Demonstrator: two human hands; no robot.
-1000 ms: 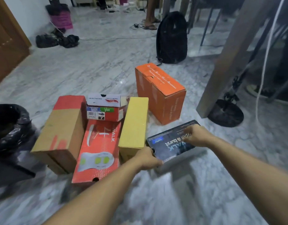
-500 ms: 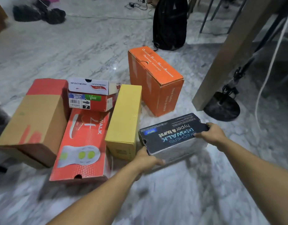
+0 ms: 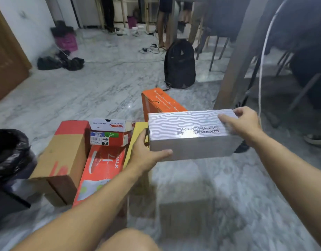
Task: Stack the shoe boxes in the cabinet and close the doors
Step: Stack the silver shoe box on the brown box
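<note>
A grey patterned Skechers shoe box (image 3: pixel 190 134) hangs above the marble floor, held at both ends. My left hand (image 3: pixel 145 153) grips its left end with the thumb under the front edge. My right hand (image 3: pixel 241 124) grips its far right end from above. Behind and left of it lie other shoe boxes: an orange box (image 3: pixel 156 104), a yellow box (image 3: pixel 136 134) partly hidden by my left hand, a red Go Walk box (image 3: pixel 103 171), a small red-and-white Skechers box (image 3: pixel 109 133) and a brown-and-red cardboard box (image 3: pixel 64 156). No cabinet is in view.
A black bin with a bag (image 3: pixel 9 156) stands at the left. A black backpack (image 3: pixel 179 64) stands behind the boxes. A table leg (image 3: pixel 235 66), a white cable (image 3: pixel 262 62) and chairs are on the right. People's legs and clutter are at the far end.
The box has been lifted off the floor and turned, so its grey patterned side shows instead of the dark lid. Both hands rose with it. The view has tilted up.
</note>
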